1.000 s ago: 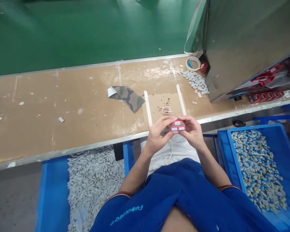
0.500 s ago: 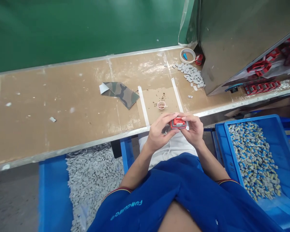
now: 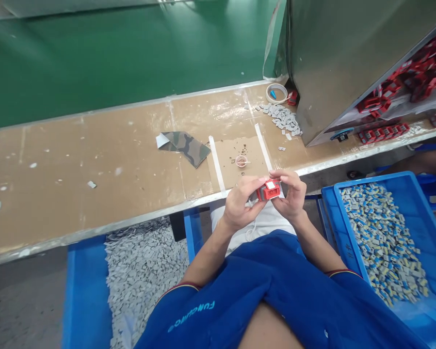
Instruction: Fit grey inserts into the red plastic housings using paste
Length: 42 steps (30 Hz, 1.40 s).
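Note:
Over the bench's front edge, my left hand point(image 3: 239, 203) has its thumb and fingers closed on the left end of a small red toy vehicle body point(image 3: 269, 190). The part is red with grey along its side and has a whitish patch on top. Curled about its right end is my right hand point(image 3: 292, 196), with fingertips at the upper edge and thumb below. Just beyond my hands stands a little cup point(image 3: 241, 161) with a thin stick in it, between two white tape strips. A folded camouflage-patterned piece point(image 3: 185, 147) lies to the left of the strips.
Small grey pieces point(image 3: 281, 118) are heaped by a tape roll point(image 3: 276, 93) at the back right. Red parts point(image 3: 383, 133) stand in a row beyond a metal panel point(image 3: 323, 63). Blue bins point(image 3: 409, 194) point(image 3: 87, 291) full of small pieces flank my lap.
Both hands have turned the red toy vehicle body, so a different face with a whitish patch now shows. My view has shifted slightly.

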{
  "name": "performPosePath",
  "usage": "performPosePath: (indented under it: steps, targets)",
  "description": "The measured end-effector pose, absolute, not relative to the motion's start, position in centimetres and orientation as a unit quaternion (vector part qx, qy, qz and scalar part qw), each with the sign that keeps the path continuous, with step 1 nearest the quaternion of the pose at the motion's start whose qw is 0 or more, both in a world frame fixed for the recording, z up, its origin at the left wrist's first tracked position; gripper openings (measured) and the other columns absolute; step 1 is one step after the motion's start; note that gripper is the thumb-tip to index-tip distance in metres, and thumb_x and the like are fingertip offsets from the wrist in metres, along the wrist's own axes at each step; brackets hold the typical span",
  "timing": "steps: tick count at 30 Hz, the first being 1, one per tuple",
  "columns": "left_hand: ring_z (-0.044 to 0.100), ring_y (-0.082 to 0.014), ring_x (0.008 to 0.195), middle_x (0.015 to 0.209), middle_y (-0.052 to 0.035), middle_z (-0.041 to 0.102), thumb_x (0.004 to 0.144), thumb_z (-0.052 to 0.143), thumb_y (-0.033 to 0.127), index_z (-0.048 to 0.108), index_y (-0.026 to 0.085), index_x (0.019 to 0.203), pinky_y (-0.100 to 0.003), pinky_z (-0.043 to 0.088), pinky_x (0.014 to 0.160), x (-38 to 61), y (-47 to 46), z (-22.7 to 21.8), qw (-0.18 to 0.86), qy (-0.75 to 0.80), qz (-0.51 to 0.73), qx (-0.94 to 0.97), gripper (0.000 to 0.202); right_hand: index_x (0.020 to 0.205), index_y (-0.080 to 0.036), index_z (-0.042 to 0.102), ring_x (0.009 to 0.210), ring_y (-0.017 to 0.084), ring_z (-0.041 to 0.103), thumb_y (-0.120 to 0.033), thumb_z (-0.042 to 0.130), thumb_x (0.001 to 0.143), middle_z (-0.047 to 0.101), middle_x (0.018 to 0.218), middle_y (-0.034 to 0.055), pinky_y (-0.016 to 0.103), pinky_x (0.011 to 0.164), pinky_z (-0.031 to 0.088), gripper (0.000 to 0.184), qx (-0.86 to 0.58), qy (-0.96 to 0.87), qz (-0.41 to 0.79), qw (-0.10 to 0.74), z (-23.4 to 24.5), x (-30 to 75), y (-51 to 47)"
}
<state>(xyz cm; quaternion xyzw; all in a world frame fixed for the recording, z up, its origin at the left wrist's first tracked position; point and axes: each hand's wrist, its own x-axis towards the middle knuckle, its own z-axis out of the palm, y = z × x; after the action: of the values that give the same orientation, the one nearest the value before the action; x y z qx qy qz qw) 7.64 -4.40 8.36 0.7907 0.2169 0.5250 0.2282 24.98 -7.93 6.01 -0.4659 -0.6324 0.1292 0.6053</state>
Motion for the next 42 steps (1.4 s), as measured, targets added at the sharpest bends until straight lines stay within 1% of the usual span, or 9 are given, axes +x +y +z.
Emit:
performPosePath:
  steps: [3,5,10,13,18,23,30,38,42]
  targets:
    - [0.074,-0.0233,0.116,0.126,-0.0122,0.075,0.097,0.074,0.022,0.052,0.025,0.148,-0.038,0.064,0.094,7.6,-4.8,8.8,0.207,0.23,0.523,0.794,0.056,0.129,-0.039,0.052,0.103,0.025,0.076,-0.014,0.071,0.085,0.077,0.117,0.0045,0.045,0.086,0.065,0.054,-0.462,-0.655,0.098,0.59,6.9,24.9,-8.3]
    - [0.073,-0.0229,0.116,0.125,-0.0117,0.074,0.095,0.076,0.022,0.056,0.024,0.144,-0.037,0.063,0.096,7.6,-5.2,9.1,0.212,0.236,0.523,0.791,0.052,0.137,-0.039,0.052,0.101,0.023,0.076,-0.01,0.068,0.086,0.077,0.115,0.0041,0.042,0.083,0.066,0.061,-0.448,-0.667,0.067,0.592,7.4,24.7,-8.6]
    - [0.074,-0.0226,0.109,0.117,-0.0108,0.075,0.096,0.076,0.03,0.062,0.021,0.134,-0.035,0.063,0.091,7.7,-6.1,9.6,0.211,0.256,0.512,0.792,0.042,0.147,-0.035,0.05,0.098,0.022,0.075,-0.011,0.067,0.089,0.076,0.113,0.0056,0.035,0.076,0.066,0.065,-0.428,-0.672,0.048,0.602,7.7,24.4,-9.7]
    - [0.075,-0.0227,0.105,0.114,-0.011,0.076,0.098,0.072,0.038,0.062,0.02,0.132,-0.035,0.063,0.088,7.8,-6.6,9.8,0.215,0.265,0.497,0.798,0.039,0.146,-0.031,0.053,0.1,0.022,0.075,-0.012,0.067,0.09,0.075,0.113,0.0071,0.035,0.076,0.066,0.061,-0.427,-0.676,0.042,0.6,7.8,24.6,-10.4]
    - [0.077,-0.0202,0.095,0.11,-0.0104,0.079,0.099,0.071,0.042,0.064,0.018,0.13,-0.031,0.063,0.083,8.1,-7.2,9.8,0.254,0.268,0.477,0.798,0.04,0.136,-0.03,0.06,0.099,0.023,0.075,-0.012,0.068,0.092,0.075,0.112,0.0071,0.036,0.075,0.065,0.048,-0.46,-0.674,0.031,0.577,8.1,24.9,-11.6]
    - [0.078,-0.0196,0.095,0.116,-0.0118,0.08,0.1,0.069,0.044,0.064,0.017,0.131,-0.03,0.063,0.084,8.2,-7.6,9.6,0.263,0.282,0.472,0.792,0.042,0.136,-0.03,0.06,0.097,0.022,0.074,-0.014,0.069,0.094,0.075,0.113,0.0069,0.034,0.073,0.064,0.046,-0.472,-0.664,0.055,0.577,8.1,24.8,-12.3]
    - [0.077,-0.0179,0.09,0.109,-0.0102,0.08,0.1,0.068,0.049,0.065,0.016,0.126,-0.028,0.061,0.08,8.4,-7.4,9.7,0.258,0.282,0.479,0.79,0.042,0.138,-0.029,0.06,0.103,0.024,0.073,-0.019,0.069,0.096,0.072,0.116,0.0092,0.036,0.074,0.064,0.044,-0.475,-0.665,0.06,0.573,8.1,24.8,-12.3]
    - [0.066,-0.0171,0.079,0.095,-0.0066,0.076,0.093,0.074,0.058,0.067,0.017,0.121,-0.03,0.057,0.073,8.8,-6.6,9.4,0.222,0.293,0.47,0.802,0.05,0.14,-0.03,0.059,0.109,0.026,0.072,-0.032,0.067,0.101,0.071,0.12,0.0111,0.044,0.087,0.065,0.04,-0.476,-0.676,0.054,0.559,7.9,25.2,-11.7]
    - [0.061,-0.016,0.074,0.09,-0.0049,0.073,0.092,0.076,0.057,0.068,0.018,0.122,-0.029,0.055,0.069,9.2,-6.2,9.3,0.205,0.295,0.469,0.807,0.05,0.139,-0.03,0.061,0.105,0.026,0.074,-0.038,0.065,0.103,0.073,0.118,0.0106,0.04,0.077,0.065,0.038,-0.48,-0.667,0.088,0.563,7.5,25.5,-11.3]
